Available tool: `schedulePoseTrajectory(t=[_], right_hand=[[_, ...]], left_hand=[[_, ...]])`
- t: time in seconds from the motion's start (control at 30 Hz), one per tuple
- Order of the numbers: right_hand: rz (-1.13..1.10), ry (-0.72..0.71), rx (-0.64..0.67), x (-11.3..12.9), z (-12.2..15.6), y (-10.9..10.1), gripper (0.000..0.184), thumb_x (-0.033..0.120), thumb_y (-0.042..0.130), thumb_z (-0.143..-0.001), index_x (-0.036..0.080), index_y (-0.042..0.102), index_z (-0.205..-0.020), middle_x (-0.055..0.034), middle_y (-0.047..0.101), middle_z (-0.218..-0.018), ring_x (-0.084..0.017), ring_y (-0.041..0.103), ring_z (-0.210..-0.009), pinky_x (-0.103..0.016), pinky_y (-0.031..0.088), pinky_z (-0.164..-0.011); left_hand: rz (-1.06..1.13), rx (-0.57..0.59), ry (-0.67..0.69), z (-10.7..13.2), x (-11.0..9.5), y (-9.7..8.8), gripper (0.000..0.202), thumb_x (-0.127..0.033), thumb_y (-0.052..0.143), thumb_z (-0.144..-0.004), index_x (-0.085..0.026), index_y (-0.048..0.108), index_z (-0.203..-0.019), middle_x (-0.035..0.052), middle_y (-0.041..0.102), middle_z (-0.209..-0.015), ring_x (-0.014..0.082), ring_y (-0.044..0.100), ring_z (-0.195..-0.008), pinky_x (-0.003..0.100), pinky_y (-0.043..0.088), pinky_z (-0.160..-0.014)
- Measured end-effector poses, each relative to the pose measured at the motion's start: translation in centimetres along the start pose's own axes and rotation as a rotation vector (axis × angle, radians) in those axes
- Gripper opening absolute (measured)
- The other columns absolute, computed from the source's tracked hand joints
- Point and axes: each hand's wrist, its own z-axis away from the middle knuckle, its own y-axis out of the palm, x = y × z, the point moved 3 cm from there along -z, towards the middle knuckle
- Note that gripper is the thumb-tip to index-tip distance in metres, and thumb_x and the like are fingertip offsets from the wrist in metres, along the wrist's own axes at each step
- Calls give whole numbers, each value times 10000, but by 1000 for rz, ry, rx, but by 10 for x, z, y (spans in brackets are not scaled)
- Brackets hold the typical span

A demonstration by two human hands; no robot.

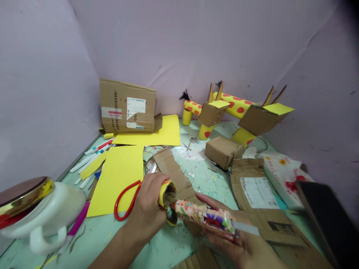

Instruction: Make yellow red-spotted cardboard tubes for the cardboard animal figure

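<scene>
Left hand (146, 209) clenched a yellow cardboard tube (167, 193), right hand (238, 243) grasped a floral-patterned glue gun (204, 216), nozzle at its open end, near the table (171, 248)'s front edge: gluing, seemingly, steadiness needed.

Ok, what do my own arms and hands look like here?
Both are bare: the left hand and right hand wear no gloves, and no rings, watch or bracelet show. The left forearm has no sleeve in view.
</scene>
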Motion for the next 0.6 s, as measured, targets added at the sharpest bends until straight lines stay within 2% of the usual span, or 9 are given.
schedulePoseTrajectory(t=[0.3,0.6], right_hand=[[100,-61,11,7,-3,-1,518,394,614,-795,252,520,-1284,-66,653,-1182,-285,643,-1007,-322,548,-811],[171,-94,-6,13,-2,-1,479,312,630,-770,272,559,-1242,-54,682,-1117,-295,648,-978,-320,561,-744]], left_hand=[[22,4,-1,1,-1,1,428,15,524,-668,-162,483,-1055,76,557,-990,194,523,-945,298,440,-838],[14,32,-2,3,-1,3,455,19,550,-640,-157,484,-1055,77,556,-992,199,522,-940,293,438,-829]])
